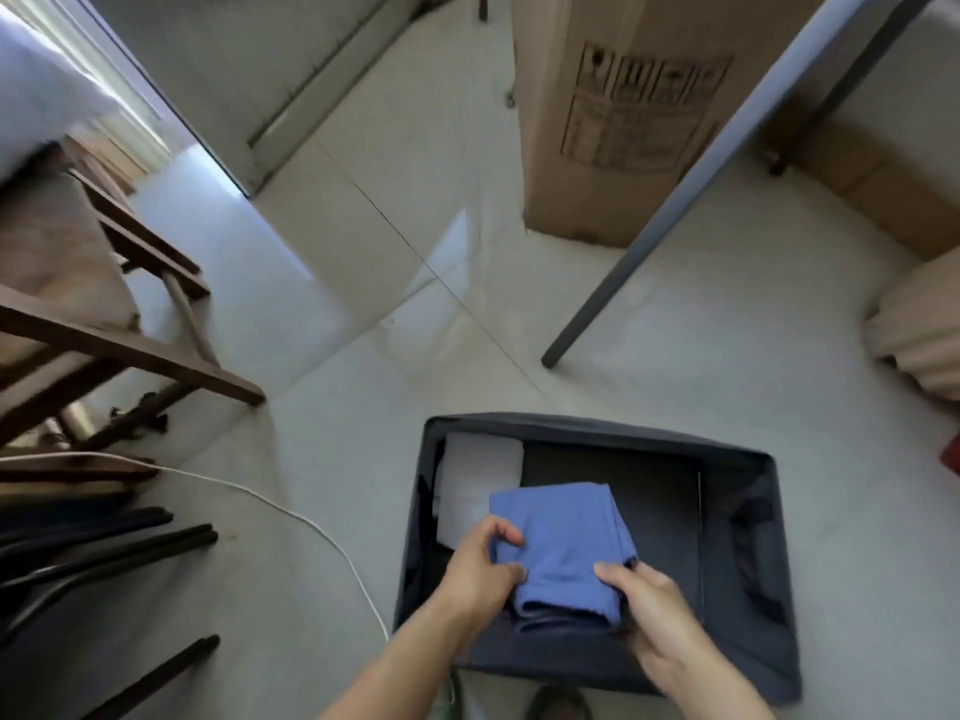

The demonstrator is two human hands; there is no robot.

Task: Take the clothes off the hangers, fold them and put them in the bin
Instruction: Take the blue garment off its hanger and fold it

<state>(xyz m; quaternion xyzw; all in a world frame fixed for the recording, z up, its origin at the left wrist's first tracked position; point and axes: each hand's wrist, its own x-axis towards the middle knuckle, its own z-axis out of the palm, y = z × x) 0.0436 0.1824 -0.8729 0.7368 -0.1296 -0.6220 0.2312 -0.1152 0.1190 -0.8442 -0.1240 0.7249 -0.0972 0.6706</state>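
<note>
Both of our hands hold the folded blue garment (561,543) low inside the dark fabric bin (597,426), which stands on the floor right before our feet. Our left hand (480,563) pinches the garment's left edge, thumb on top and fingers curled beneath. Our right hand (644,605) clamps the near right corner in the same way. We judge that this two-sided grip keeps the folds from springing open as the bundle goes down. A folded white garment (478,485) already lies in the bin's far left corner. We hold the blue one just beside it, overlapping its near edge, probably so the pieces stack tidily and the bin's right side is left free for more. Whether the blue bundle touches the bottom yet, we cannot tell. Black hangers (104,543) lie at our left and look bare, though blur hides much.
</note>
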